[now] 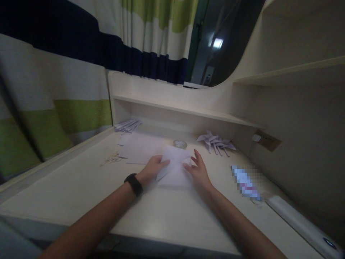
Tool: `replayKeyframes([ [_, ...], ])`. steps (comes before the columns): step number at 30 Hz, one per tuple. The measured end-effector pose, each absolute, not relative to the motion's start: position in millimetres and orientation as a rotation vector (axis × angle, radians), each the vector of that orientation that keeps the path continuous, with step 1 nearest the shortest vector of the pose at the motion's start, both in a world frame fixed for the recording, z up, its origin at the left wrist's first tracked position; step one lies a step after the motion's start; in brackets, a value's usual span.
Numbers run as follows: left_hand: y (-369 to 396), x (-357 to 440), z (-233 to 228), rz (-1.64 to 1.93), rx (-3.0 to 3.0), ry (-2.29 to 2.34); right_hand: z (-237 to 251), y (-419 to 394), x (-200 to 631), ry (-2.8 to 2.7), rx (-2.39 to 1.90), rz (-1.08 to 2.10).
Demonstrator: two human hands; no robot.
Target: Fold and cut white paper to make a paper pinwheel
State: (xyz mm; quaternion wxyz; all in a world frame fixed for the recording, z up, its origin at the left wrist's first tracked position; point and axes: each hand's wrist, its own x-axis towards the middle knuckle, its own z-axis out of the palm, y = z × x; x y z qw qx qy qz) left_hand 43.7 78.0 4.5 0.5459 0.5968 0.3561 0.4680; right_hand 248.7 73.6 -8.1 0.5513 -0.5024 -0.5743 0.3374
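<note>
A pale folded sheet of paper (pixel 175 166) lies on the cream desk (pixel 81 187) in front of me. My left hand (pixel 151 169), with a black band on the wrist, pinches the sheet's left edge and lifts a fold. Fingers spread, my right hand (pixel 198 171) rests flat on the sheet's right side and presses it down.
Flat sheets of paper (pixel 140 147) lie behind my left hand, with scissors (pixel 111 159) to their left. A roll of tape (pixel 180 144) sits behind the sheet. Folded paper shapes (pixel 215 142) lie at right, more (pixel 127 126) at back left. A white bar-shaped device (pixel 302 225) lies near right.
</note>
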Motion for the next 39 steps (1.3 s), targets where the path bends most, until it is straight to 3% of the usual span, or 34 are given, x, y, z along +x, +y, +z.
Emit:
replayKeyframes([
  [7, 82, 43, -5, 1.119, 1.167, 0.696, -1, 61, 255, -1.304, -0.992, 0.977],
  [13, 89, 39, -12, 1.112, 1.255, 0.896, -12, 69, 263, -1.398, -1.198, 0.766],
  [19, 101, 27, -17, 1.18, 1.587, 1.436, -15, 66, 263, -1.652, -1.394, 0.574],
  [25, 102, 26, -18, 1.167, 1.531, 1.315, -11, 60, 255, -1.754, -1.467, 0.505],
  [30, 95, 27, -11, 1.198, 1.289, 1.029, -17, 67, 256, -1.662, -1.304, 0.704],
  [39, 88, 24, 0, 1.139, 1.217, 0.943, -18, 71, 260, -1.496, -0.897, 1.002],
])
